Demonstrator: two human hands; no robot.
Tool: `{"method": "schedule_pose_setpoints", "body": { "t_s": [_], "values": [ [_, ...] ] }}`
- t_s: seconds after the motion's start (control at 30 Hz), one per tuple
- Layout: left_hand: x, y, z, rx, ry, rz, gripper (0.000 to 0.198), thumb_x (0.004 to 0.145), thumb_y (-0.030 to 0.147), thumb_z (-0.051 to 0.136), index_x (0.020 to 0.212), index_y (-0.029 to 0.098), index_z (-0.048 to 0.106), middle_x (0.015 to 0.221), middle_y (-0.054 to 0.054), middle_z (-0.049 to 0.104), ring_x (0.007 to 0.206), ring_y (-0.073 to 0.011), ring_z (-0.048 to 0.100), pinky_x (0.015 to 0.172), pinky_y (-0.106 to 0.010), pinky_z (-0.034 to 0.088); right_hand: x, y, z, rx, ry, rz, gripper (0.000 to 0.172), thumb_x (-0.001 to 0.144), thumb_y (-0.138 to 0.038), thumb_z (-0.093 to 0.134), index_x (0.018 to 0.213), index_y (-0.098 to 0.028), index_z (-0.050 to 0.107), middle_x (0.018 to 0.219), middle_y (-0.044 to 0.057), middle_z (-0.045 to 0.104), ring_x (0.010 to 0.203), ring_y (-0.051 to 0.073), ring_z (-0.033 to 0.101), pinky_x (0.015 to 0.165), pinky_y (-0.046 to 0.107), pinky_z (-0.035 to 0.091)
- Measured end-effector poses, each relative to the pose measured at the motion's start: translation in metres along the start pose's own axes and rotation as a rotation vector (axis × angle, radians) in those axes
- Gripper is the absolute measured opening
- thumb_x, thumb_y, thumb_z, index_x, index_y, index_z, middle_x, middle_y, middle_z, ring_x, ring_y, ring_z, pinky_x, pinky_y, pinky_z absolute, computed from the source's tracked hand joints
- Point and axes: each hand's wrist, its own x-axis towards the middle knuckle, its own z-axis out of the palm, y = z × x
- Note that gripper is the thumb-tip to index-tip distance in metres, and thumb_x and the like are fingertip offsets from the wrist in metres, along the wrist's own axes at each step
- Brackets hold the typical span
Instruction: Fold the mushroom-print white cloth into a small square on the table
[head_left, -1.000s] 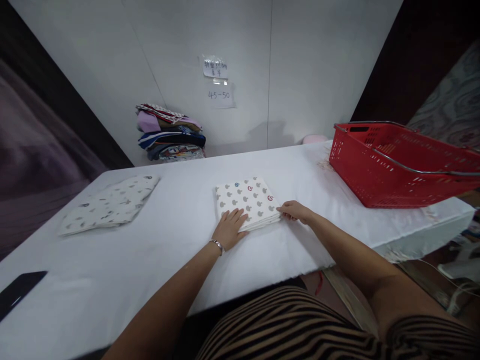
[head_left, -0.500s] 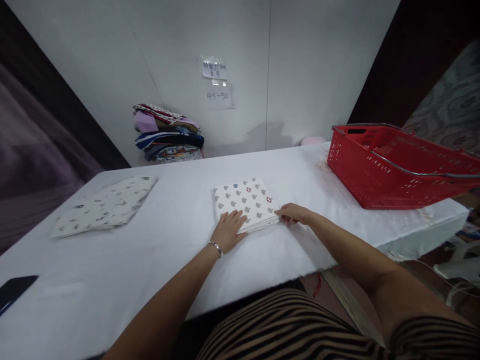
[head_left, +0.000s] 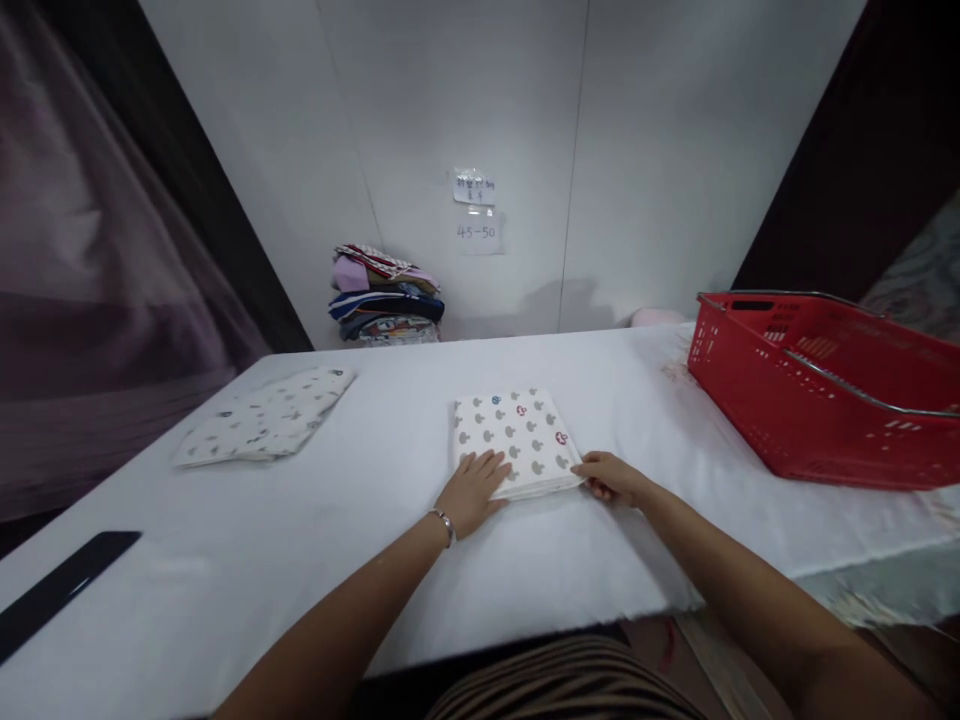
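Observation:
A folded white cloth (head_left: 514,425) with grey, red and blue prints lies flat on the white-covered table (head_left: 420,590). Fingers stretched out, my left hand (head_left: 472,490) rests on its near left corner. At the near right corner, my right hand (head_left: 611,478) pinches the layered edge between thumb and fingers. A bracelet (head_left: 445,526) circles my left wrist. Farther left on the table is a second folded white cloth (head_left: 266,415) with small dark prints; neither hand touches it.
A red plastic basket (head_left: 817,420) with metal handles stands at the right end. Stacked folded clothes (head_left: 386,300) sit beyond the far edge, against the wall. A dark flat object (head_left: 67,585) lies at the left front. Paper signs (head_left: 478,215) hang on the wall.
The camera view has shifted, so everything appears lower and mostly farther right. Both hands keep their places on the folded cloth.

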Motion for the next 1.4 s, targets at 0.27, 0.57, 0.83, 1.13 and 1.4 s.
{"method": "schedule_pose_setpoints", "body": {
  "t_s": [0.27,0.57,0.83,1.13,1.4],
  "values": [
    [0.05,0.042,-0.011,-0.048,-0.016,-0.035,0.068,0.089,0.058,0.06,0.147,0.024,0.052,0.157,-0.012,0.046,0.147,-0.0343,0.039,0.123,-0.054,0.03,0.009,0.004,0.001,0.026,-0.06,-0.047,0.024,0.079,-0.036,0.065,0.065,-0.022,0.05,0.052,-0.003,0.051,0.038,0.009,0.039,0.035,0.019,0.023],
    [0.08,0.072,0.052,0.053,0.046,0.084,0.065,0.098,0.031,0.045,0.16,0.025,0.027,0.166,-0.007,0.031,0.154,-0.0264,0.025,0.128,-0.052,0.021,0.016,0.009,-0.015,0.035,-0.209,-0.116,0.038,0.078,-0.055,0.068,0.066,-0.022,0.052,0.055,-0.002,0.056,0.04,0.009,0.045,0.038,0.019,0.032],
    [0.071,0.066,0.037,-0.073,0.016,0.018,0.069,0.089,0.013,0.04,0.157,0.021,0.035,0.163,-0.005,0.037,0.154,-0.0261,0.027,0.128,-0.054,0.024,0.089,-0.015,-0.035,-0.126,0.117,-0.366,0.014,0.087,-0.027,0.057,0.094,-0.019,0.067,0.079,0.002,0.07,0.069,0.015,0.062,0.067,0.026,0.052],
    [0.066,0.048,0.045,-0.559,0.234,-0.207,0.051,0.1,0.031,0.036,0.149,0.025,0.048,0.155,-0.004,0.05,0.146,-0.0243,0.042,0.126,-0.049,0.031,0.148,-0.053,-0.017,-0.39,0.254,-0.616,0.061,0.087,-0.04,0.065,0.144,-0.02,0.059,0.147,0.018,0.055,0.129,0.03,0.058,0.106,0.044,0.048],
    [0.067,0.049,0.041,-0.376,0.103,-0.17,0.061,0.093,0.033,0.04,0.153,0.035,0.045,0.158,0.003,0.044,0.149,-0.0225,0.036,0.126,-0.046,0.031,0.166,-0.06,-0.02,-0.436,0.22,-0.579,0.063,0.091,-0.048,0.056,0.15,-0.026,0.053,0.145,0.017,0.058,0.117,0.026,0.066,0.097,0.037,0.053]
  ]
}}
